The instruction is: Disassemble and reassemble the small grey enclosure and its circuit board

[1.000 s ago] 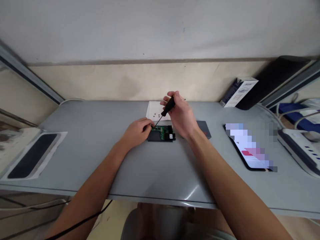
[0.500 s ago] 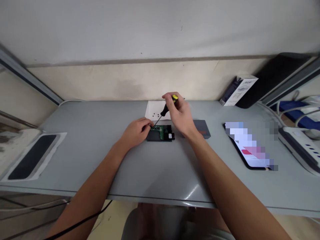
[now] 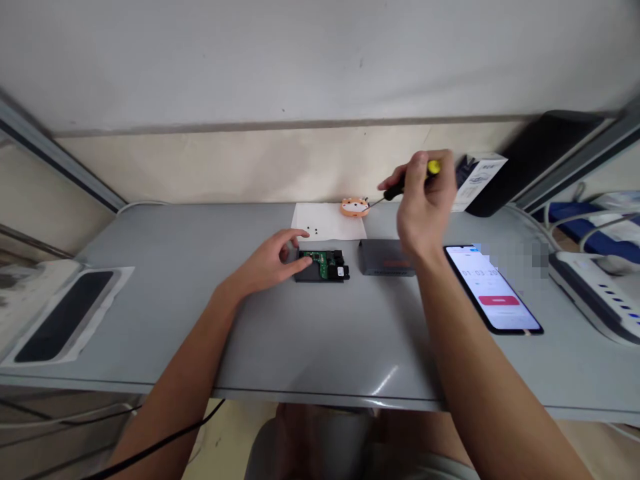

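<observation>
A black-and-yellow screwdriver (image 3: 395, 190) is gripped in my right hand (image 3: 425, 197), raised over the right side of the desk. Its thin shaft slants down to the left, and the tip appears in front of an orange animal-faced case (image 3: 355, 207). My left hand (image 3: 275, 260) has its fingers apart at the left edge of a small device with a green circuit board (image 3: 323, 265). The thumb is over the board's left part; whether it touches I cannot tell. Several tiny black screws (image 3: 313, 231) lie on a white paper sheet (image 3: 330, 223) behind the board.
A dark grey casing (image 3: 386, 259) sits right of the board. Further right are a lit phone (image 3: 493, 290), a power strip (image 3: 600, 293), a white-and-dark box (image 3: 483, 180) and a black cylinder-like object (image 3: 537, 163). A dark flat panel (image 3: 65, 317) on white wrapping lies at left.
My right hand has lifted the screwdriver off the board and moved right, uncovering the orange case. My left fingers have spread from their closed pose at the board's corner.
</observation>
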Tool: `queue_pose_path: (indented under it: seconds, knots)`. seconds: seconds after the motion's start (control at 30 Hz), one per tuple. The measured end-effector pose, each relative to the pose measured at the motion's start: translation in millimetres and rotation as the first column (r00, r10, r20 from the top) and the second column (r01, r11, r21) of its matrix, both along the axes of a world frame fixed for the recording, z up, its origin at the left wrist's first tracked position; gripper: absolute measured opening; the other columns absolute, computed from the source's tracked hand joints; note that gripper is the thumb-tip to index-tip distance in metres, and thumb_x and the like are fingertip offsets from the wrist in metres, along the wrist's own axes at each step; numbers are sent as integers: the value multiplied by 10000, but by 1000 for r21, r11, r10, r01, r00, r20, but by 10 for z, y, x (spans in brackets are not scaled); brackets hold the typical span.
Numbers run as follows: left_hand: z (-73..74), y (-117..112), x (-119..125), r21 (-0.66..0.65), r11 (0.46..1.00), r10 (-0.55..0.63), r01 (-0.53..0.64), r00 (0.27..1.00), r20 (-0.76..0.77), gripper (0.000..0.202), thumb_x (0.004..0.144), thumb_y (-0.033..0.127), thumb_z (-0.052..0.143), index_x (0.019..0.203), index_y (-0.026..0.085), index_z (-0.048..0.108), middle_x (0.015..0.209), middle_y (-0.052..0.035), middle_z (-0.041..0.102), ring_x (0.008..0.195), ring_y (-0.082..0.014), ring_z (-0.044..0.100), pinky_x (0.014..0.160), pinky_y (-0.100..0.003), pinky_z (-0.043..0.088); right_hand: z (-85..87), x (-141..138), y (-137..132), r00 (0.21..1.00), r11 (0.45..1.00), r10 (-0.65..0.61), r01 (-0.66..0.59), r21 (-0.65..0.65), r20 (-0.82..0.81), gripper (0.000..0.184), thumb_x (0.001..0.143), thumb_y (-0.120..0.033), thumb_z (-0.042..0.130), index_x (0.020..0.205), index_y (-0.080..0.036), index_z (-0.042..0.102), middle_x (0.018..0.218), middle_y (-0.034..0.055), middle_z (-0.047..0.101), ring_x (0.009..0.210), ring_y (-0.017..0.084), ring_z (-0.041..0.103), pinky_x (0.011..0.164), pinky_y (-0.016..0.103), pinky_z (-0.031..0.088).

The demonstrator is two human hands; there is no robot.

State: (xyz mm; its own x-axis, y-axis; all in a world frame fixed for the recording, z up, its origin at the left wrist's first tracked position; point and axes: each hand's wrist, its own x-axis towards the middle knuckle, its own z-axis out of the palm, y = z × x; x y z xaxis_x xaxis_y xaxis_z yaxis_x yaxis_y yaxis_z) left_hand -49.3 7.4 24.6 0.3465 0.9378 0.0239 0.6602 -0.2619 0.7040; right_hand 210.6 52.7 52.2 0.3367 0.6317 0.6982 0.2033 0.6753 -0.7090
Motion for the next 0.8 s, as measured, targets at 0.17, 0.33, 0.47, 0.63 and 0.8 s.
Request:
queue_pose_path:
  seconds: [0.17, 0.33, 0.47, 0.63, 0.8]
  knots:
    - [162, -25, -177, -182, 977, -121, 111, 992, -42, 906, 763, 566, 809, 1566, 310, 477, 1417, -72, 614, 1111, -244, 605, 912, -336, 548, 127, 387, -398, 791, 983, 108, 5, -183, 602, 202, 1011, -417, 609, 1028, -254, 725, 924, 38, 676, 775, 174, 639, 777, 356, 529]
    - [217, -65, -174, -188, 977, -115, 100, 991, -69, 882, 772, 553, 810, 1566, 321, 503, 1486, -72, 614, 1226, -290, 597, 998, -367, 532, -9, 685, -604, 388, 745, 530, 209, -633, 754, 563, 853, -402, 777, 1403, -320, 687, 1470, 89, 619, 881, 235, 754, 851, 425, 597]
    - [173, -58, -121, -170, 982, -99, 87, 993, -64, 862, 747, 507, 841, 1539, 320, 555, 1444, -71, 639, 1205, -296, 614, 1014, -389, 529, 1, 704, -557, 369, 699, 597, 196, -688, 712, 607, 889, -420, 727, 1477, -293, 649, 1446, 93, 674, 1164, 319, 733, 1019, 463, 578]
    - [150, -65, -23, -149, 987, -67, 60, 997, -46, 833, 721, 457, 855, 1499, 290, 608, 1358, -71, 674, 1168, -294, 633, 1021, -393, 530, 119, 482, -548, 430, 598, 700, 81, -797, 570, 597, 903, -601, 687, 1409, -284, 704, 1428, 69, 717, 1248, 324, 700, 1082, 476, 558]
    - [138, -71, 66, -143, 990, -15, 4, 997, -74, 845, 671, 433, 881, 1468, 272, 647, 1253, -72, 697, 1079, -292, 659, 963, -390, 542, 16, 281, -641, 333, 716, 653, 21, -698, 680, 517, 872, -389, 778, 1370, -261, 717, 1355, 97, 709, 1142, 307, 720, 989, 448, 581]
